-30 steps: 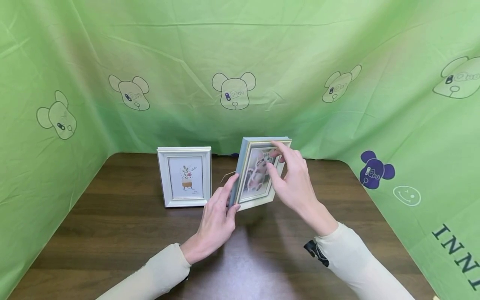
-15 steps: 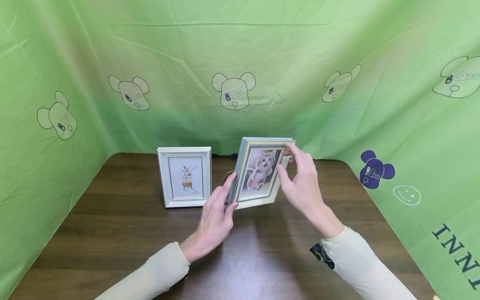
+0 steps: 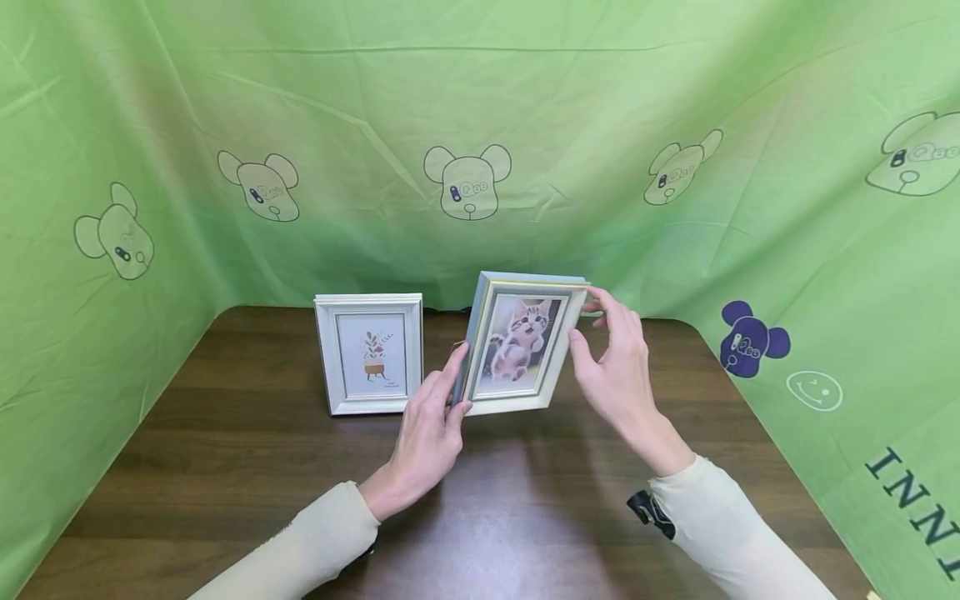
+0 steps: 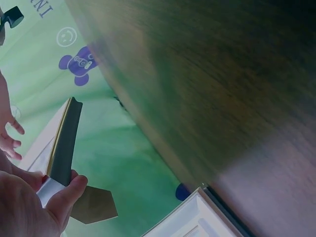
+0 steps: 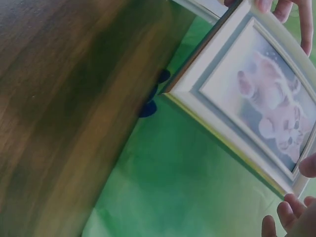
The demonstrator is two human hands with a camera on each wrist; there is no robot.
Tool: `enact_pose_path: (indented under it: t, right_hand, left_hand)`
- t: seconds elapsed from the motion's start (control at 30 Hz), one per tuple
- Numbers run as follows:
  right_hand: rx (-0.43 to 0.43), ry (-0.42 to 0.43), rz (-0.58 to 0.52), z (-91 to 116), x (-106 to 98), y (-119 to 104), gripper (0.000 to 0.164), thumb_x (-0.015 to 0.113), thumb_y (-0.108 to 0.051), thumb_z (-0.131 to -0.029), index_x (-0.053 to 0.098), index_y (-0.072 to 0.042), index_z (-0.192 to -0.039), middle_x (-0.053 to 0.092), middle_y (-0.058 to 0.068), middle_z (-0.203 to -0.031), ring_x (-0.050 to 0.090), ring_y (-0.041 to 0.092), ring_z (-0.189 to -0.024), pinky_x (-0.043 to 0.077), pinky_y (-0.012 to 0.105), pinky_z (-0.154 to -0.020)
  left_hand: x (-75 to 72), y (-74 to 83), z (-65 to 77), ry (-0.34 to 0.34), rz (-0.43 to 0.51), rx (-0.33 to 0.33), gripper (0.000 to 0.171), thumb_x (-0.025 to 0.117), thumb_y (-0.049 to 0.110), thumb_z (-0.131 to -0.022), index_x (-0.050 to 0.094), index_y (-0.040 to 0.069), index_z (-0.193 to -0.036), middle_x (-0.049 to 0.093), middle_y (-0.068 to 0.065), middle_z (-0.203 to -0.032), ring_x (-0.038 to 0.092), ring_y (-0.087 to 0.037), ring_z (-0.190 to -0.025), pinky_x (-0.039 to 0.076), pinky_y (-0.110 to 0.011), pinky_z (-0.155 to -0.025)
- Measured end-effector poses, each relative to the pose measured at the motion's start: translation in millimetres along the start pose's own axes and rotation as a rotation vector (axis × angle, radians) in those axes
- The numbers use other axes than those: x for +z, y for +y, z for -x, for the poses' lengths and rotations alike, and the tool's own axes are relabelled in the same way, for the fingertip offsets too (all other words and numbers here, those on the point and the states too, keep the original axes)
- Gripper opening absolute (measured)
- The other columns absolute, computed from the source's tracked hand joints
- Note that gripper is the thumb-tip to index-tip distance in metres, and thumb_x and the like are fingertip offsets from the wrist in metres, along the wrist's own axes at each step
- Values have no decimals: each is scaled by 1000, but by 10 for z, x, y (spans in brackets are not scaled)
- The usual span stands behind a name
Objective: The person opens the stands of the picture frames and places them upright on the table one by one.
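A light picture frame with a kitten photo is held tilted above the table, its front towards the head camera. My left hand grips its lower left side, thumb at the front edge and fingers along the side. My right hand is at its upper right edge, fingers loosely bent, fingertips at or close to the rim; contact is hard to tell. In the left wrist view a brown support flap sticks out behind it. Left of it, a white picture frame with a potted-plant print stands upright on the table.
The dark wooden table carries the standing frame. Green printed cloth hangs behind and on both sides, close to the table's edges. A black strap sits at the right sleeve's cuff.
My right hand has moved right, from in front of the kitten photo to the frame's right edge. The held frame has turned to face the head camera more squarely. My left hand keeps its grip.
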State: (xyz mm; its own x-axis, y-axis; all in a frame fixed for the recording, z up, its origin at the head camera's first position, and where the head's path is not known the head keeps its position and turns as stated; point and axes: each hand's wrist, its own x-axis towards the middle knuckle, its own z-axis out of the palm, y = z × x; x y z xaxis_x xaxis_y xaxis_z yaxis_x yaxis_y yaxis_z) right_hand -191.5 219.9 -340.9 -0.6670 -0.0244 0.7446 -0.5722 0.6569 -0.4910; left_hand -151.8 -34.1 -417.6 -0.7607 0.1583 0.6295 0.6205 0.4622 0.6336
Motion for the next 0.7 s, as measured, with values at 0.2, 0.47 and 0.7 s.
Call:
enact_pose_path:
  t: [0.2, 0.47, 0.7]
  right_hand:
    - [59, -45, 25, 29, -6, 76, 67, 71, 5, -87, 51, -5, -150, 64, 17, -119, 54, 34, -103, 39, 43, -86]
    - [131, -142, 55, 79, -14, 118, 80, 70, 2, -92, 35, -13, -162, 66, 18, -113, 55, 33, -103, 39, 43, -83]
    - [140, -205, 60, 95, -24, 154, 84, 68, -1, -94, 27, -13, -166, 68, 16, -110, 58, 30, -101, 43, 41, -77]
  left_hand:
    - [-1, -20, -12, -1, 9, -8, 91, 77, -12, -87, 40, 21, -164, 65, -7, -102, 57, -19, -84, 52, -32, -73]
    - [-5, -44, -27, -24, 60, -32, 90, 76, -14, -88, 41, 21, -163, 65, -6, -101, 58, -17, -83, 53, -31, -72]
    - [6, -86, -26, -52, 150, -87, 94, 73, -17, -89, 39, 27, -164, 65, -10, -108, 64, -19, -84, 59, -28, -74]
